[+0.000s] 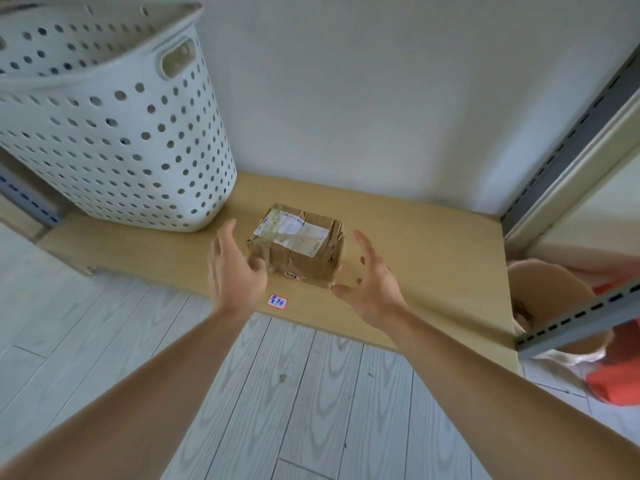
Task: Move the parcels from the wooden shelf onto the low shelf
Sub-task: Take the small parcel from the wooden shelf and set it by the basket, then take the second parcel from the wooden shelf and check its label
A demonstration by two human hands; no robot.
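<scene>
Two bare forearms are reaching out over pale wood-grain floor planks [311, 393]. Left hand [235, 271] and right hand [372, 289] are hovering on either side of a cardboard parcel [298, 249], fingers spread apart, gripping nothing; whether the left fingertips are touching the box is unclear. The parcel, crumpled and taped with a white shipping label on top, is sitting flat on the low shelf [433, 265], near its front edge. A small red-bordered sticker [277, 301] is lying just in front of it. A white perforated laundry basket [114, 133] is standing on the shelf's left end, against the white wall [381, 98]
</scene>
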